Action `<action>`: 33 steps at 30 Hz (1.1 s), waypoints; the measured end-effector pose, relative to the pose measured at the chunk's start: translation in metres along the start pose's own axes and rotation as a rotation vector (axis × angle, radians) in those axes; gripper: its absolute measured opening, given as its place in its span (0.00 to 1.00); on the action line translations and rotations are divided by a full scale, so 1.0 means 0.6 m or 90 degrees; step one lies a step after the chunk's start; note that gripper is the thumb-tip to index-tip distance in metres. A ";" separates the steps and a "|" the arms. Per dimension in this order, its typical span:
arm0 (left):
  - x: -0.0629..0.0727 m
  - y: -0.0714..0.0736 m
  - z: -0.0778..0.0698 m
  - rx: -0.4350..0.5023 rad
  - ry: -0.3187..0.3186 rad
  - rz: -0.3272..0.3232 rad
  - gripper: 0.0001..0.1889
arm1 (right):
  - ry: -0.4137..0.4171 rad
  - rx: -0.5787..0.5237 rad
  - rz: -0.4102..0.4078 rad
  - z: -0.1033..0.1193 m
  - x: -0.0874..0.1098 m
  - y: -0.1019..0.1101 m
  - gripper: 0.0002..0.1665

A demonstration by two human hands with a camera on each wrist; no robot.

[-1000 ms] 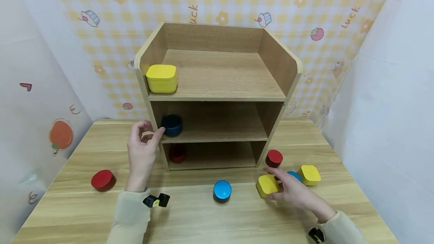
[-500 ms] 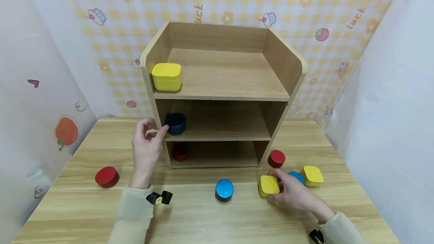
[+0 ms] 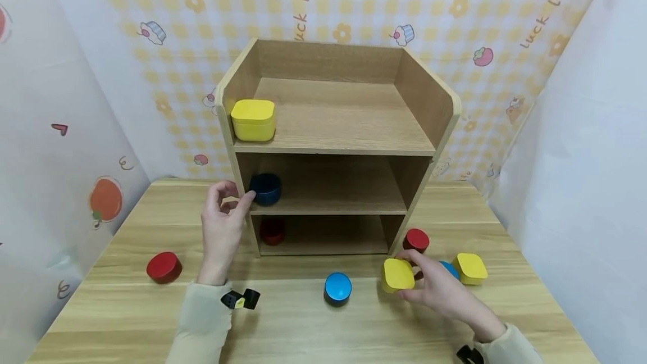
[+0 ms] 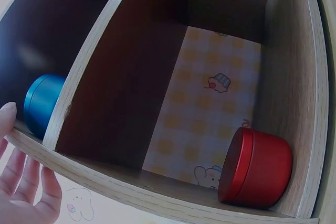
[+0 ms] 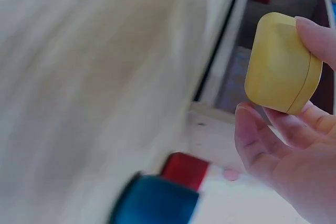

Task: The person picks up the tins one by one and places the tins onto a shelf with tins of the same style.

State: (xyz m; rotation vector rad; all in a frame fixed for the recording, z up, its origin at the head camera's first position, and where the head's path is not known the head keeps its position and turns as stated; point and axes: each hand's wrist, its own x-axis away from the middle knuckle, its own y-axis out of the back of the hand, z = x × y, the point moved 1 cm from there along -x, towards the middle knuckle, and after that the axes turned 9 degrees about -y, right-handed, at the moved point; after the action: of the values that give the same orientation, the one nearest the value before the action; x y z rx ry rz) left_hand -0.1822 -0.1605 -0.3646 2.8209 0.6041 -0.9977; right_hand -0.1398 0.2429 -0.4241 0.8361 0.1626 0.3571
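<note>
My left hand (image 3: 221, 235) grips the left side panel of the wooden shelf (image 3: 323, 149), thumb at its front edge and fingers round the outside. Right by the thumb, a round blue tin (image 3: 265, 189) stands on the middle level. A red tin (image 4: 257, 167) is at the left of the bottom level, and a yellow rounded-square tin (image 3: 254, 121) at the left of the top. Between the thumb and fingers of my right hand (image 3: 434, 285) is another yellow tin (image 5: 281, 64), held tilted in front of the shelf's right corner.
Around my right hand stand a red tin (image 3: 417, 240), a partly hidden blue tin (image 3: 449, 269) and a yellow tin (image 3: 471, 269). Another blue tin (image 3: 337, 288) is at the table's middle. A red tin (image 3: 164, 267) lies left of my left arm.
The yellow tin in my right hand has come up slightly and moved a little left, away from the red tin. My left hand keeps its hold on the shelf. The head view has shifted slightly.
</note>
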 end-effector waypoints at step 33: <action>-0.001 0.002 0.009 -0.009 -0.011 0.007 0.17 | 0.243 -0.019 -0.172 0.230 -0.041 0.076 0.41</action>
State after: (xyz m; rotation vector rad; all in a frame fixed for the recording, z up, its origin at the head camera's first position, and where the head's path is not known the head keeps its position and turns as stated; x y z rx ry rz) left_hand -0.1851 -0.1630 -0.3683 2.7969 0.5912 -1.0105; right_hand -0.1354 0.1659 -0.2982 0.6986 0.6175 0.2598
